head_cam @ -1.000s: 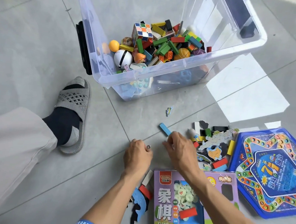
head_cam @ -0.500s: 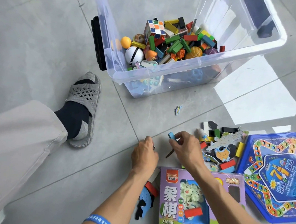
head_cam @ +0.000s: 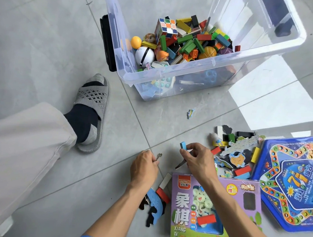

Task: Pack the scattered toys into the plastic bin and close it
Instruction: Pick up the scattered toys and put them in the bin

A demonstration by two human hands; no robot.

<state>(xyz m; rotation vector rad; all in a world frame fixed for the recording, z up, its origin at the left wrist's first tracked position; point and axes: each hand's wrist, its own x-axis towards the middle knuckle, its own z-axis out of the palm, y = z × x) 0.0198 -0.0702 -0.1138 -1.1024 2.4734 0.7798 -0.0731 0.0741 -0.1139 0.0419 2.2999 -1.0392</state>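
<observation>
Since a second ago the right hand point(head_cam: 198, 161) has lifted the blue block point(head_cam: 183, 145) off the floor and now pinches it; a dark sliver hangs below, perhaps another piece. The left hand point(head_cam: 144, 168) is curled around a small metal ring-ended pin point(head_cam: 158, 156). The clear plastic bin point(head_cam: 173, 74), part-filled and lidless, stands ahead of both hands. Under the right wrist lies a purple chess box point(head_cam: 183, 203) reading "XIANG".

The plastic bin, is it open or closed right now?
Open. The plastic bin has no lid on it; the puzzle cube and blocks inside show straight through its open top.
</observation>
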